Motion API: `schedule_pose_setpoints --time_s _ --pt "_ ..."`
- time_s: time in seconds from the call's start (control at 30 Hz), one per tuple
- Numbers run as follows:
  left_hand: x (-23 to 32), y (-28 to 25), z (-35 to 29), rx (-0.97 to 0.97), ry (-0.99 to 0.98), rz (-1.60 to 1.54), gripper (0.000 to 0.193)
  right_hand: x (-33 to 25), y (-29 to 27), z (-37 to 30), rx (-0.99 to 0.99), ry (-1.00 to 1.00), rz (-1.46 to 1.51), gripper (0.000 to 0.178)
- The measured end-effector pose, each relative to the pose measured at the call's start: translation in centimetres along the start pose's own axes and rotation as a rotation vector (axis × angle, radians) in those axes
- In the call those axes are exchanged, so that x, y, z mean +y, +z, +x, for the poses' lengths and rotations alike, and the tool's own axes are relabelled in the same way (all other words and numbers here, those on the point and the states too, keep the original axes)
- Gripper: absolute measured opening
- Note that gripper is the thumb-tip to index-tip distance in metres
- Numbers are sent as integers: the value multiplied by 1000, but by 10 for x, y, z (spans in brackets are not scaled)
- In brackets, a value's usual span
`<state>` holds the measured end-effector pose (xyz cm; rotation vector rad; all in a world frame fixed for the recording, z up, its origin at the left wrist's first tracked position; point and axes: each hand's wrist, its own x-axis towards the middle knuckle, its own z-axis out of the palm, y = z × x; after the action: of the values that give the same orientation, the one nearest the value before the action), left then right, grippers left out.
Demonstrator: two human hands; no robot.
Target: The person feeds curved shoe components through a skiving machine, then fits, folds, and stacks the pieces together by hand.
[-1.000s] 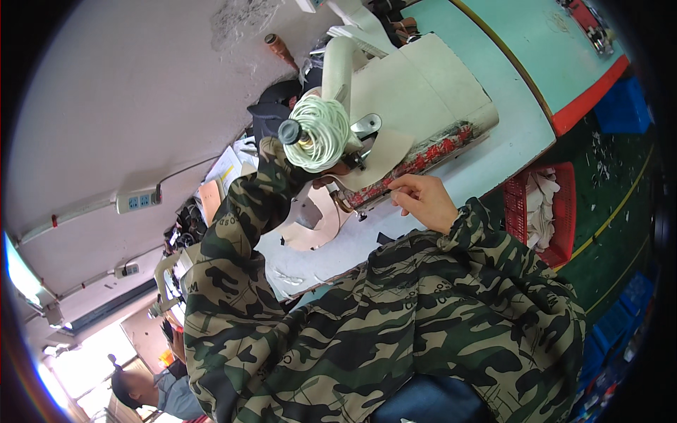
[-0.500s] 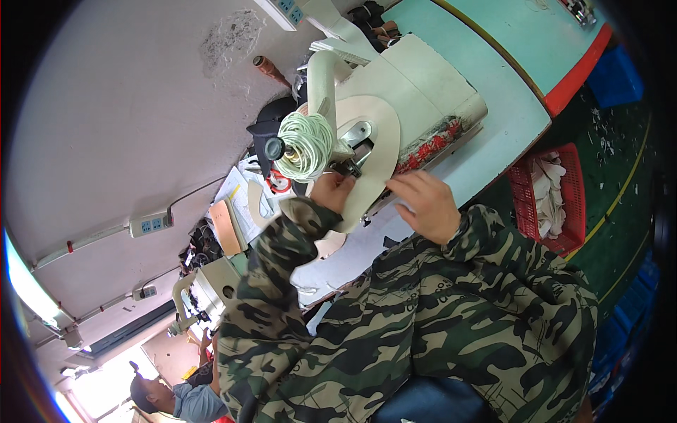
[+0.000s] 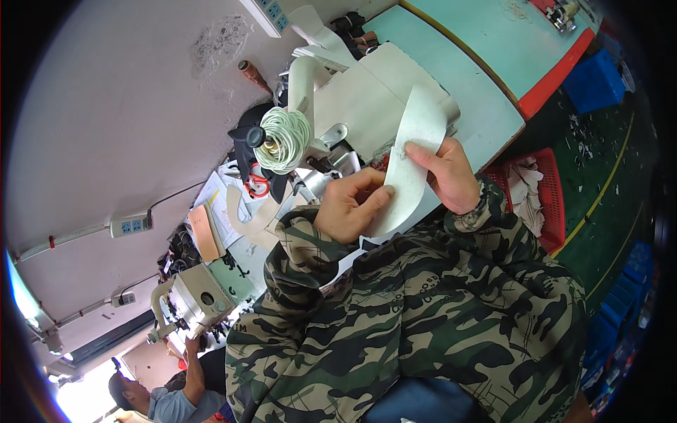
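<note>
A curved off-white strip (image 3: 409, 180), like leather or a similar sheet, is held in front of my chest, one end up and the other down near my jacket. On its left edge, my left hand (image 3: 350, 209) pinches it between thumb and fingers. My right hand (image 3: 455, 175) grips the right edge, thumb across the face and fingers behind. Just beyond my hands stands a cream sewing machine (image 3: 360, 102) with a bundle of pale green cord (image 3: 285, 141) on its head. Its needle area is partly hidden behind my left hand.
Red-handled scissors (image 3: 257, 186), papers and a tan piece (image 3: 204, 233) lie left of the machine. A red basket (image 3: 555, 201) with off-white scraps stands on the floor at right, a blue crate (image 3: 596, 81) beyond it. At lower left, another person (image 3: 169, 405) works at a second machine (image 3: 201, 296).
The strip has come away from the machine toward me and is now raised and turned. My right hand, empty before, has taken hold of it. My left hand has moved back from the needle area.
</note>
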<state>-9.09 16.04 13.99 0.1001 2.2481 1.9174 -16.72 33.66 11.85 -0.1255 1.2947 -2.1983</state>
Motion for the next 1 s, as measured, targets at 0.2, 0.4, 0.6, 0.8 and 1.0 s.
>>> schedule_pose_setpoints --time_s 0.2,0.4,0.6,0.8,1.0 --pt "2 -3 9 -95 -172 -216 25 -6 -6 -5 -100 5 -126 22" --pt "-4 -12 22 -299 -326 -663 30 -10 -8 -1 -188 44 -151 24" --pt "-6 -2 35 -80 -132 -383 26 -26 -10 -9 -268 210 -290 24" --pt "11 -4 44 -106 -168 -236 28 -31 -24 -23 -356 141 -547 23" --pt "3 -23 41 -497 -278 0 21 -41 -43 -24 -162 54 -380 21"
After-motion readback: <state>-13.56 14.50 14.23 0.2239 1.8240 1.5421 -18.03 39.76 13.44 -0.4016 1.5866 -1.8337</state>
